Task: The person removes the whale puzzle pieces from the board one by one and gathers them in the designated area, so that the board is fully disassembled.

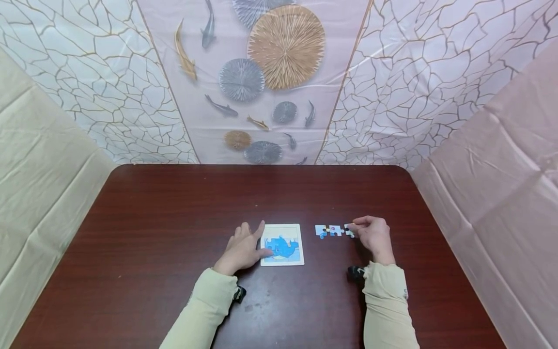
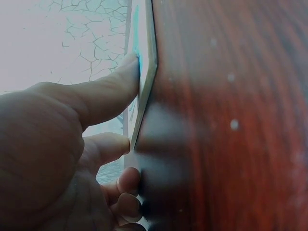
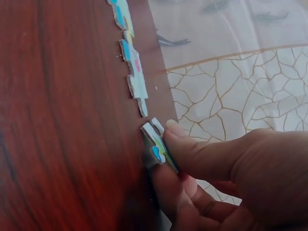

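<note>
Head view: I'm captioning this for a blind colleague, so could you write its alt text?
A person's right hand pinches a jigsaw piece beside two more pieces, while the left hand touches a white-bordered puzzle showing a blue animal. The puzzle lies on a reddish table before a patterned backdrop.

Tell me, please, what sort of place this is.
Possibly a screened-off indoor corner for tabletop work: a reddish-brown table, a patterned backdrop behind it, and pale coverings along both sides.
</note>
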`<state>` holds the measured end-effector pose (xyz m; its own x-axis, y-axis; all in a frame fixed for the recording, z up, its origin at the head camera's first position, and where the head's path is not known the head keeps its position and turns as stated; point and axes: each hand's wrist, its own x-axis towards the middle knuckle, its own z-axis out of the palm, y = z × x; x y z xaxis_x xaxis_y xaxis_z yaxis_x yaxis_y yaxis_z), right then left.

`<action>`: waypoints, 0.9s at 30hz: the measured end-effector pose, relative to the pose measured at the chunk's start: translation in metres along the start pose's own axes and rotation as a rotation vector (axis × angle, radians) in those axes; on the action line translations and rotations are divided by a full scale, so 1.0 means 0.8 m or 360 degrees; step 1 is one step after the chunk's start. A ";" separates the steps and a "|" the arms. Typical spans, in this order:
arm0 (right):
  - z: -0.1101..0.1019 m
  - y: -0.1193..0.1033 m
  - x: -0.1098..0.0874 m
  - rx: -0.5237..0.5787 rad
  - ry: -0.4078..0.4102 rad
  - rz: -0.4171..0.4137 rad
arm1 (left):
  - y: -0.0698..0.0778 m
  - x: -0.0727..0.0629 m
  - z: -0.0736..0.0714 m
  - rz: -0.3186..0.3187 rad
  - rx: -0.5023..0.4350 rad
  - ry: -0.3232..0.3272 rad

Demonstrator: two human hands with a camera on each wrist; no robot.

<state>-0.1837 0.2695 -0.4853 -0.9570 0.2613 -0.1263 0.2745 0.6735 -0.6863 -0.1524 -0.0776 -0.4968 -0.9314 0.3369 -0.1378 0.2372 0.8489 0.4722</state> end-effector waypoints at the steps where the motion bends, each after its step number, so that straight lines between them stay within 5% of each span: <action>1: 0.001 0.000 0.001 -0.0021 0.0004 -0.0007 | 0.000 0.000 0.000 0.0000 -0.0003 0.0000; 13: 0.001 -0.008 0.001 -0.0261 -0.0013 0.0085 | 0.000 0.002 0.001 0.0024 -0.0004 0.0012; 27: 0.000 -0.008 0.002 -0.0258 -0.0055 0.0138 | 0.000 0.001 0.000 -0.0010 0.0004 0.0001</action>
<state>-0.1870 0.2653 -0.4813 -0.9310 0.3011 -0.2066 0.3650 0.7529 -0.5476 -0.1529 -0.0770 -0.4971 -0.9331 0.3312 -0.1400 0.2321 0.8522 0.4690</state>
